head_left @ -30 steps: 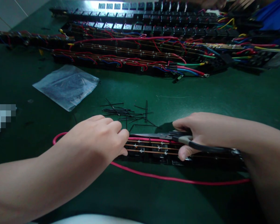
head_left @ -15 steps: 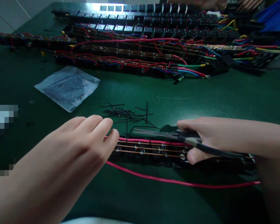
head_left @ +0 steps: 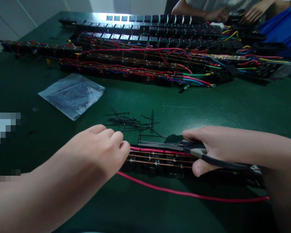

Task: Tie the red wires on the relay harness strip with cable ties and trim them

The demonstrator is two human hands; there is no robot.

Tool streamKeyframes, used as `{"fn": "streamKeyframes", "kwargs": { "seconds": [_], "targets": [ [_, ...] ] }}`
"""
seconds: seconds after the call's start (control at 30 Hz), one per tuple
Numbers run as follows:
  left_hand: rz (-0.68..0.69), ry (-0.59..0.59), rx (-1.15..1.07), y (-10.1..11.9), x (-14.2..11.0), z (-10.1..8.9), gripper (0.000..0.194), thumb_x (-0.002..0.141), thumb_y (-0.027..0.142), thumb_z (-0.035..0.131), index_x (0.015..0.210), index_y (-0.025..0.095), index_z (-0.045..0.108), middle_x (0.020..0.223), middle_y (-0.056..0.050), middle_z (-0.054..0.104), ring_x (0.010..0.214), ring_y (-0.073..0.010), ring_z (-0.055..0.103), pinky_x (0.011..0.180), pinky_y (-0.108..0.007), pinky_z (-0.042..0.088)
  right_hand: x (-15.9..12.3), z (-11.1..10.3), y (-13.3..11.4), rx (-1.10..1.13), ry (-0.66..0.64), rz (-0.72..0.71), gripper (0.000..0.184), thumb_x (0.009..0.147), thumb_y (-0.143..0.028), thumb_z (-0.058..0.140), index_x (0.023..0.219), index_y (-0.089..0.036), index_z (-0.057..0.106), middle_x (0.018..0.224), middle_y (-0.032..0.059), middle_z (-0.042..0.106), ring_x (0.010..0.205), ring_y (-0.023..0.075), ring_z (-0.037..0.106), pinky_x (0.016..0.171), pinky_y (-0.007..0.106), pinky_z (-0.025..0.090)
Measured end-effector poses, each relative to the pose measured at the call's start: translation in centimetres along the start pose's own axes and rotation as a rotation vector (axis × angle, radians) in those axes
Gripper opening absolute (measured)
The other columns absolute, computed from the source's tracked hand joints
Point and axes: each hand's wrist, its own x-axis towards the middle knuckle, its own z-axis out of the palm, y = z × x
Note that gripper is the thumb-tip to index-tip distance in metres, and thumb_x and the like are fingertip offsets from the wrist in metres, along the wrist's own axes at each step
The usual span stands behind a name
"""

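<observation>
My left hand (head_left: 109, 145) is closed at the left end of a black strip (head_left: 174, 173) with copper-coloured rods and soldered joints. A red wire (head_left: 160, 187) runs into its curled fingers; the fingertips are hidden. Along the strip's far edge the wire is tied down with black cable ties, and its loose length curves across the table in front. Scissors (head_left: 165, 145) with grey and black handles lie in my right hand (head_left: 203, 145), blades pointing left above the strip's far edge. That hand's thumb rests by the rods. Loose black cable ties (head_left: 126, 120) lie just beyond.
A clear plastic bag (head_left: 74, 95) lies at left on the green table (head_left: 126, 97). Several wired black strips (head_left: 135, 69) fill the far side. Another person's hands (head_left: 253, 13) are at the back right, near a blue bin (head_left: 281, 30).
The view has tilted up slightly, showing more of the other person. My left hand and the strip have shifted a little right; my right hand still holds the scissors in nearly the same place.
</observation>
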Motion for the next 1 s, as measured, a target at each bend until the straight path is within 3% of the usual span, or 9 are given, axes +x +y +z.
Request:
{"fn": "streamKeyframes", "kwargs": {
  "seconds": [0.1,0.27,0.63,1.0],
  "targets": [
    [0.031,0.06,-0.048,0.3,0.4,0.1,0.02,0.078,0.003,0.059,0.086,0.02,0.067,0.077,-0.003,0.065,0.066,-0.0225,0.062,0.063,-0.036,0.049,0.1,0.0,0.0,-0.015,0.009,0.008,0.068,0.046,-0.072,0.078,0.1,-0.032,0.067,0.097,0.004,0.074,0.081,0.0339,0.069,0.059,0.039,0.052],
    [0.021,0.02,-0.105,0.5,1.0,0.0,0.013,0.079,0.011,0.068,0.088,0.02,0.068,0.075,-0.001,0.065,0.067,-0.0205,0.062,0.063,-0.032,0.045,0.1,0.0,-0.1,-0.024,-0.01,-0.02,0.065,0.047,-0.074,0.076,0.094,-0.031,0.067,0.09,0.0035,0.073,0.076,0.0319,0.068,0.058,0.039,0.051],
    [-0.005,0.05,-0.135,0.5,1.0,-0.2,0.006,0.08,0.016,0.069,0.082,0.02,0.065,0.07,0.0,0.063,0.062,-0.0209,0.06,0.057,-0.032,0.041,0.1,0.0,-0.4,-0.047,0.003,-0.003,0.069,0.046,-0.074,0.076,0.098,-0.03,0.067,0.094,0.0054,0.073,0.079,0.0334,0.068,0.058,0.038,0.05],
    [-0.031,0.017,-0.127,0.5,1.1,-0.4,0.006,0.081,0.017,0.069,0.083,0.021,0.065,0.072,0.0,0.063,0.063,-0.02,0.062,0.058,-0.032,0.042,-0.1,0.0,-1.2,-0.051,-0.02,-0.004,0.065,0.049,-0.077,0.073,0.09,-0.027,0.066,0.084,0.0049,0.072,0.069,0.0292,0.066,0.052,0.035,0.046]
  ]
}}
